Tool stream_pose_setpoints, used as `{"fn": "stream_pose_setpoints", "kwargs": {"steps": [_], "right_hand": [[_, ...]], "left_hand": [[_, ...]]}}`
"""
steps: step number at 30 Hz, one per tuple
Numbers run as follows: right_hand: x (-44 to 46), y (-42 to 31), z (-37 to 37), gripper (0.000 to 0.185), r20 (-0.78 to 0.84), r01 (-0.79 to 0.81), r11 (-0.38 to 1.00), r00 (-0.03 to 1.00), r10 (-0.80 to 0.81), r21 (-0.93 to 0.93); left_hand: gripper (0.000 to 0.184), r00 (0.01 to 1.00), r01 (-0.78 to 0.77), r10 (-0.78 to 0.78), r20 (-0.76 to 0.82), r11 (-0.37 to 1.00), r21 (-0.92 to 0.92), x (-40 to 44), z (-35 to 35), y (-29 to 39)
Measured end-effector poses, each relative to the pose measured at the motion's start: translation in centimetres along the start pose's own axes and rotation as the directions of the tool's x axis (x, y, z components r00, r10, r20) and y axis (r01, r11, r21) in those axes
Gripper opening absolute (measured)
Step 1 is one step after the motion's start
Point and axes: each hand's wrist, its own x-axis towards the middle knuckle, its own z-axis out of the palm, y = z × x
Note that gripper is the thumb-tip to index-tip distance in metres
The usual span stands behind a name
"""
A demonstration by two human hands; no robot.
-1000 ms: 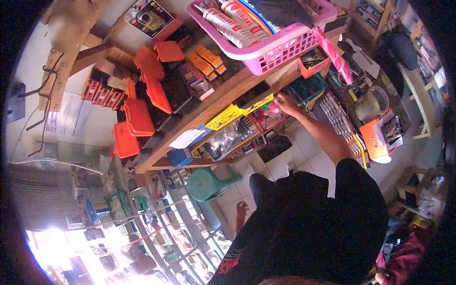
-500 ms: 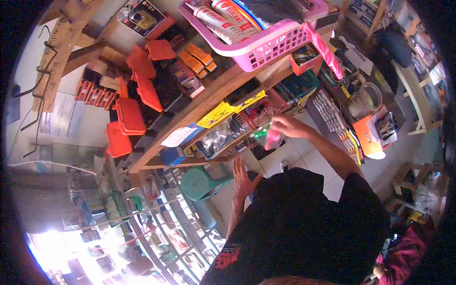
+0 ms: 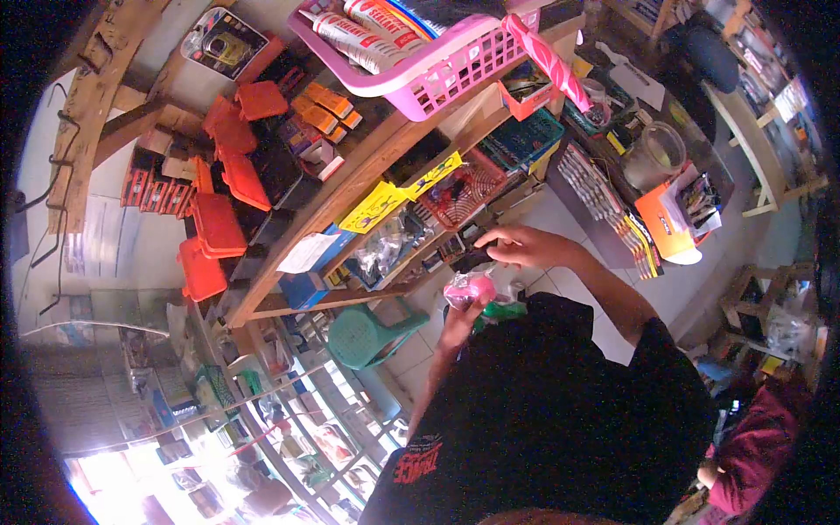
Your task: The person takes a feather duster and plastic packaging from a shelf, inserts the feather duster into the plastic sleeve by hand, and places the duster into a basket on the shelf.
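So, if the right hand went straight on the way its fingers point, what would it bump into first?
Probably the small goods in the wooden shelving ahead of the right hand, though depth is unclear.

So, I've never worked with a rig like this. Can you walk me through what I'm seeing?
There is no machine: these are a person's two bare hands. The view comes from a camera worn on the head, looking forward and down, so the person's black short-sleeved shirt fills the lower middle. The left hand holds a pink item in clear plastic; something green shows beside it. The right hand is close by and seems to hold nothing. On the long wooden shelf are a pink plastic basket with white sealant tubes and flat orange-red plastic pieces. The dark red sleeve at lower right is another person's.
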Motion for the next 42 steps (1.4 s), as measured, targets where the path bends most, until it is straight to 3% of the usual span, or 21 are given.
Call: {"fn": "stream_pose_setpoints", "kwargs": {"steps": [2, 6, 7, 8, 9, 12, 14, 17, 20, 21, 24, 25, 28, 29, 32, 33, 36, 42], "right_hand": [[-0.9, -0.7, 0.0, 0.033, 0.114, 0.222, 0.965, 0.972, -0.207, -0.141], [-1.5, -0.4, 1.8, 0.026, 0.074, 0.371, 0.827, 0.923, -0.377, -0.423], [-0.8, 0.3, 2.2, 0.022, 0.017, 0.469, 0.756, 0.854, -0.519, -0.457], [-0.7, 0.5, 2.3, 0.021, -0.013, 0.431, 0.822, 0.883, -0.469, -0.373], [-0.5, 0.6, 2.3, 0.02, -0.038, 0.389, 0.876, 0.909, -0.416, -0.284], [-0.2, 0.6, 2.5, 0.02, -0.066, 0.331, 0.938, 0.938, -0.339, -0.106], [-0.4, 0.6, 2.6, 0.02, -0.079, 0.312, 0.95, 0.947, -0.312, -0.019], [-0.5, -0.4, 0.9, 0.022, 0.14, 0.411, 0.845, 0.911, -0.387, -0.341], [-0.8, -1.4, -1.3, 0.022, 0.079, 0.266, 0.724, 0.956, -0.282, -0.637], [-0.9, -2.0, -1.7, 0.023, 0.052, 0.178, 0.58, 0.973, -0.227, -0.795], [-1.1, -2.9, -2.0, 0.026, -0.02, 0.331, 0.7, 0.897, -0.442, -0.633], [-0.7, -3.1, -2.4, 0.03, 0.138, 0.319, 0.809, 0.947, -0.29, -0.493], [0.2, -3.7, -1.2, 0.031, 0.435, 0.287, 0.94, 0.882, -0.182, -0.187], [0.8, -2.4, -0.4, 0.028, 0.443, 0.278, 0.954, 0.873, -0.202, -0.113], [2.7, -0.6, 1.0, 0.022, 0.452, 0.46, 0.841, 0.838, -0.306, -0.283], [2.4, -1.9, 1.0, 0.016, 0.448, 0.434, 0.838, 0.854, -0.266, -0.33], [2.2, -2.9, 0.8, 0.014, 0.292, 0.428, 0.846, 0.893, -0.343, -0.318], [2.3, -3.6, -0.5, 0.021, 0.194, 0.407, 0.802, 0.914, -0.357, -0.438]], "left_hand": [[0.042, 0.991, 0.121, -0.133, -0.034, 0.962, -0.245, -1.7, 1.9, 1.8], [0.042, 0.995, -0.058, 0.043, 0.092, 0.984, 0.166, -1.3, 0.6, 1.0], [0.042, 0.992, -0.073, 0.046, 0.119, 0.969, 0.237, -1.4, 1.0, 1.4], [0.042, 0.989, -0.087, 0.045, 0.144, 0.948, 0.307, -1.9, 1.5, 1.8], [0.042, 0.999, -0.01, 0.001, 0.034, 0.958, 0.287, -2.8, 2.6, 2.5], [0.046, 0.988, 0.058, -0.068, 0.139, 0.996, 0.071, -3.0, 2.9, 3.3], [0.049, 0.986, -0.02, -0.013, 0.165, 0.98, 0.196, -3.3, 3.2, 4.3], [0.054, 0.971, -0.014, -0.049, 0.234, 0.966, 0.26, -3.3, 2.7, 4.3], [0.057, 0.96, 0.004, -0.085, 0.266, 0.956, 0.292, -3.2, 1.8, 3.5], [0.058, 0.959, 0.0, -0.087, 0.271, 0.952, 0.306, -3.2, 1.8, 3.5], [0.059, 0.945, -0.002, -0.101, 0.312, 0.95, 0.313, -3.2, 2.6, 4.3], [0.059, 0.942, 0.012, -0.118, 0.313, 0.948, 0.319, -3.3, 3.3, 5.2], [0.06, 0.933, 0.033, -0.157, 0.324, 0.933, 0.358, -3.4, 4.9, 7.6], [0.059, 0.929, 0.027, -0.163, 0.331, 0.925, 0.379, -3.3, 5.0, 7.8], [0.058, 0.904, 0.051, -0.212, 0.371, 0.915, 0.399, -2.9, 5.2, 8.1], [0.058, 0.892, 0.064, -0.232, 0.387, 0.914, 0.401, -2.9, 5.2, 8.2], [0.055, 0.932, -0.129, -0.022, 0.361, 0.912, 0.39, -2.8, 4.4, 6.4], [0.047, 0.922, 0.112, -0.265, 0.283, 0.88, 0.461, -3.0, 4.7, 7.9]]}}
